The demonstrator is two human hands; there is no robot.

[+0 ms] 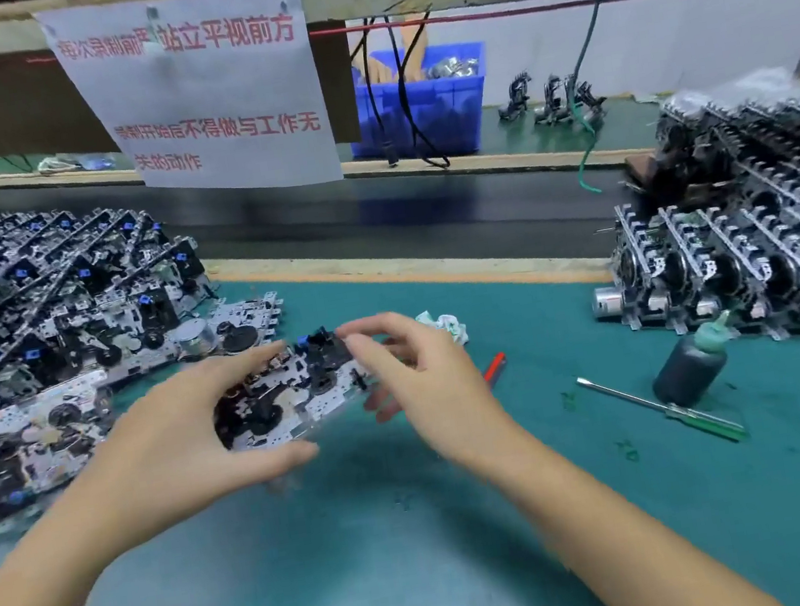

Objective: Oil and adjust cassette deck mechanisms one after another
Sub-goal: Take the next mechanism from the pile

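Note:
A cassette deck mechanism (292, 396), a metal plate with black gears and a small blue part, hangs just above the green mat at centre. My left hand (184, 438) grips its left end, thumb under the near edge and fingers over the far edge. My right hand (413, 373) is at its right end with fingers curled over and behind the plate; whether they hold it is blurred. A dark oil bottle (690, 365) with a pale green nozzle stands at the right. A thin screwdriver (663, 408) with a green handle lies beside it.
A heap of mechanisms (43, 325) fills the left of the mat, and rows of upright mechanisms (765, 258) stand at the right. A red pen (494, 366) and a crumpled cloth (445, 324) lie behind my right hand. A black conveyor belt (425, 210), a paper notice (200, 88) and a blue bin (425, 102) lie beyond.

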